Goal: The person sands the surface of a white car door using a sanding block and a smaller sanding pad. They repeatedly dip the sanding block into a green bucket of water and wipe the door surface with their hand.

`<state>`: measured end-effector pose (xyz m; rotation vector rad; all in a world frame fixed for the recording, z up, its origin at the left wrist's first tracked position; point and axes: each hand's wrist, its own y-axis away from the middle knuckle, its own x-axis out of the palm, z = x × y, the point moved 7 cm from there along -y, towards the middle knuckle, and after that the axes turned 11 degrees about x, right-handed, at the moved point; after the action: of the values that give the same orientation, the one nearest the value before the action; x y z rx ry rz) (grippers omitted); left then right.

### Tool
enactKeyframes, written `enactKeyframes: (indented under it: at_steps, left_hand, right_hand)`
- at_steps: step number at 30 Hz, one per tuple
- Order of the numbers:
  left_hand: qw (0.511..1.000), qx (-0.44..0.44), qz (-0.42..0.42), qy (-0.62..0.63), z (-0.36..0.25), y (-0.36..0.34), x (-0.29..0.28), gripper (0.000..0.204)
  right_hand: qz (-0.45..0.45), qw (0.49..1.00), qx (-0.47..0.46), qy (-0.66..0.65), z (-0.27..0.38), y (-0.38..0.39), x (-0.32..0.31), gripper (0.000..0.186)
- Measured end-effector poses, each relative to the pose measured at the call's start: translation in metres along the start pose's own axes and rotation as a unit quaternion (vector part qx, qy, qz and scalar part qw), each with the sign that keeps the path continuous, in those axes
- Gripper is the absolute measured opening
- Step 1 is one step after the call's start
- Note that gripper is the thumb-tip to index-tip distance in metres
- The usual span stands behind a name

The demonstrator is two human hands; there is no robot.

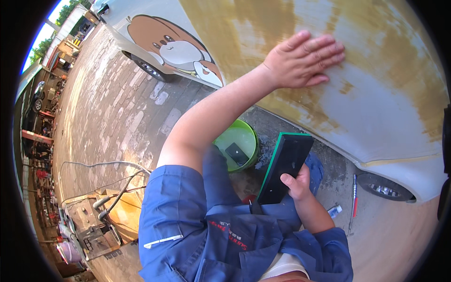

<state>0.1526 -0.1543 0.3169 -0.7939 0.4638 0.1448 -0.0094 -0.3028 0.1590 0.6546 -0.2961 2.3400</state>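
The left hand (305, 61) is lying flat on the panel (371, 124) at far right, gripping nothing; the right hand (299, 184) is grasping the block (287, 162) on the near side. Sanding is seemingly partway: pale areas (345, 105) are showing, while yellow-brown patches (399, 51) are likely awaiting work.

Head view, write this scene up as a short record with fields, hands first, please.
Left hand: open, palm side against the car panel
Panel surface: patchy, yellowish-brown and pale grey
Right hand: gripping a long black block with a green edge
Bucket: green, left of the block, with liquid and a dark rectangular piece inside
Ground, right: slender red-and-silver tool, small blue-and-white tube
Decal: cartoon animal, upper left
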Motion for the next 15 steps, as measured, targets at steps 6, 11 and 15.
enactKeyframes:
  at_steps: [6, 11, 15]
  left_hand:
    - [0.951, -0.278, -0.132, -0.014, 0.118, 0.058, -0.058, 0.084]
    - [0.892, -0.382, -0.241, -0.014, 0.114, 0.113, -0.037, 0.084]
    - [0.85, -0.48, -0.213, 0.036, 0.091, 0.176, 0.008, 0.089]
  right_hand:
    - [-0.065, 0.996, 0.042, 0.032, -0.015, -0.013, -0.008, 0.042]
    - [-0.087, 0.993, 0.044, 0.071, -0.017, -0.015, -0.006, 0.042]
    - [-0.091, 0.991, 0.047, 0.086, -0.02, -0.014, -0.004, 0.041]
